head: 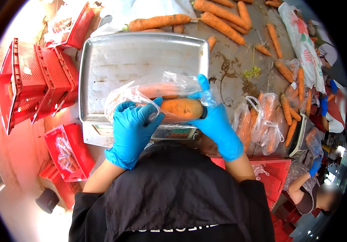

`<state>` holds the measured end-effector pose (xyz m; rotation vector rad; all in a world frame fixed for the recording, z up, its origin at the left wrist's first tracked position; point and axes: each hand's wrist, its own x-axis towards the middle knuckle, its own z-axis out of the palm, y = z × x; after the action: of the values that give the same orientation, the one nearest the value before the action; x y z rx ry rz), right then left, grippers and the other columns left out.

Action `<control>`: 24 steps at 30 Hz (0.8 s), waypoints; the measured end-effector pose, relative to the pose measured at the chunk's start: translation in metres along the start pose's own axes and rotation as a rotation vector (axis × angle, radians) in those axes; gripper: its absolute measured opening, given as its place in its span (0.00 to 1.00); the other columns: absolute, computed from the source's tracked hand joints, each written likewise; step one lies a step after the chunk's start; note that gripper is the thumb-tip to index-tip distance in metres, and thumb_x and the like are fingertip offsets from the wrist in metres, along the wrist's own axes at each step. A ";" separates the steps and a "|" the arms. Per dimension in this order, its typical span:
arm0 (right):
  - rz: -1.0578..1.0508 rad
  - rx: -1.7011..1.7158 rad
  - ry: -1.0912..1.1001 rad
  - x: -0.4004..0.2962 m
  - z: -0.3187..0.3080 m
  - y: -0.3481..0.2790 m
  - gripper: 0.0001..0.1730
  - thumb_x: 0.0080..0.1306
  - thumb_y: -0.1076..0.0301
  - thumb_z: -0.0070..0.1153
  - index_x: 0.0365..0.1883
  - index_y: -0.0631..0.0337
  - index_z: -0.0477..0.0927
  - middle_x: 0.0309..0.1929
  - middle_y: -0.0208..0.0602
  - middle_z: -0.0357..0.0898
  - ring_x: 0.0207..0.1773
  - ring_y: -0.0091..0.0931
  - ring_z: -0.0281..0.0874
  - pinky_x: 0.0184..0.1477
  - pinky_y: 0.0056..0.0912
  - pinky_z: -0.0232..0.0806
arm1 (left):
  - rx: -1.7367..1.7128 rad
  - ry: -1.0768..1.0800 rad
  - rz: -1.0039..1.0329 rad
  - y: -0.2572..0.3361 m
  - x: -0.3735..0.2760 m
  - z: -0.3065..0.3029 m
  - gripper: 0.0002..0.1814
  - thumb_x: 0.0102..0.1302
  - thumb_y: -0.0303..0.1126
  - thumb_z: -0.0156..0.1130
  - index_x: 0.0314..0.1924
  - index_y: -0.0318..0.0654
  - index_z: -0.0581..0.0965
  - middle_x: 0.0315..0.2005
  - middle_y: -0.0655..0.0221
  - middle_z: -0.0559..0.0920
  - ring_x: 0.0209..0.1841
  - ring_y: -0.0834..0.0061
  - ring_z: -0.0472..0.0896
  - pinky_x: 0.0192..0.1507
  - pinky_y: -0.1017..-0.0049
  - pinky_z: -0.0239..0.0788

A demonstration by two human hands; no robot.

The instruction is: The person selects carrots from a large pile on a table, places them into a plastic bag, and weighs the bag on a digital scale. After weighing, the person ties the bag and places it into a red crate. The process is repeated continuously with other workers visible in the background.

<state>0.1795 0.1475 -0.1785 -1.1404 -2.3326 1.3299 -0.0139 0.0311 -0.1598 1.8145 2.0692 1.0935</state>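
A clear plastic bag [125, 93] with several carrots [182, 109] inside lies across the front part of a metal weighing-scale tray [143, 54]. My left hand [134, 130], in a blue glove, pinches the bag's film near its left end. At the right end my right hand [214, 121], gloved alike, grips the bag around the carrot ends, its thumb and a finger on gathered film. A dark band shows at my right hand beside the thick carrot end. The scale's panel [173, 133] is partly hidden below the bag and my left hand.
Loose carrots [221, 27] lie behind and right of the tray. Bagged carrots [267, 121] and a second scale [298, 136] are at the right. Red plastic crates [28, 81] stand at left, one holding bagged carrots [66, 154]. Co-workers [306, 184] with blue gloves are at far right.
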 end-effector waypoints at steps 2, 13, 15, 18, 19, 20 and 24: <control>-0.099 -0.040 0.045 -0.002 0.006 0.012 0.59 0.51 0.73 0.70 0.74 0.55 0.42 0.43 0.32 0.80 0.44 0.26 0.78 0.50 0.30 0.70 | 0.017 -0.077 -0.069 -0.001 -0.003 -0.001 0.16 0.47 0.28 0.73 0.40 0.44 0.83 0.18 0.71 0.76 0.21 0.71 0.70 0.28 0.72 0.62; -0.111 0.058 0.044 0.002 0.008 0.021 0.60 0.52 0.74 0.70 0.74 0.55 0.41 0.42 0.32 0.80 0.45 0.25 0.79 0.52 0.29 0.69 | 0.091 -0.154 -0.116 0.003 0.002 -0.001 0.24 0.44 0.27 0.74 0.46 0.43 0.83 0.23 0.72 0.79 0.25 0.72 0.72 0.38 0.75 0.64; -0.113 0.060 0.055 0.001 0.007 0.019 0.57 0.52 0.75 0.69 0.74 0.54 0.45 0.43 0.32 0.79 0.45 0.26 0.78 0.52 0.29 0.69 | 0.104 -0.178 -0.121 0.000 -0.002 -0.001 0.21 0.48 0.31 0.72 0.46 0.46 0.81 0.24 0.71 0.79 0.28 0.69 0.75 0.43 0.72 0.62; -0.214 -0.056 0.062 0.000 0.001 0.012 0.46 0.52 0.74 0.69 0.69 0.53 0.60 0.45 0.34 0.79 0.46 0.27 0.78 0.51 0.28 0.69 | 0.097 -0.173 -0.117 0.000 -0.005 0.000 0.20 0.51 0.33 0.71 0.47 0.47 0.81 0.24 0.70 0.79 0.29 0.68 0.77 0.45 0.70 0.62; -0.323 -0.146 0.055 0.002 -0.004 0.011 0.41 0.52 0.74 0.69 0.66 0.52 0.66 0.46 0.35 0.78 0.47 0.27 0.78 0.51 0.29 0.70 | 0.091 -0.164 -0.114 0.001 -0.006 0.001 0.20 0.51 0.33 0.71 0.47 0.47 0.81 0.24 0.70 0.79 0.29 0.68 0.77 0.46 0.70 0.62; -0.432 -0.237 0.048 0.001 -0.006 0.010 0.37 0.53 0.74 0.68 0.62 0.52 0.72 0.47 0.36 0.78 0.47 0.28 0.78 0.50 0.29 0.70 | 0.085 -0.155 -0.116 0.002 -0.007 0.001 0.20 0.51 0.33 0.71 0.47 0.47 0.81 0.24 0.70 0.79 0.29 0.67 0.77 0.46 0.70 0.62; -0.053 0.066 0.036 -0.013 0.000 0.000 0.25 0.53 0.75 0.67 0.51 0.50 0.81 0.47 0.35 0.77 0.47 0.32 0.77 0.49 0.32 0.70 | 0.060 -0.091 -0.071 0.001 -0.009 0.004 0.22 0.47 0.29 0.73 0.46 0.44 0.82 0.27 0.69 0.81 0.27 0.68 0.75 0.38 0.72 0.66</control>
<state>0.1887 0.1381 -0.1765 -1.0669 -2.2595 1.3466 -0.0091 0.0247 -0.1648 1.7676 2.1178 0.9233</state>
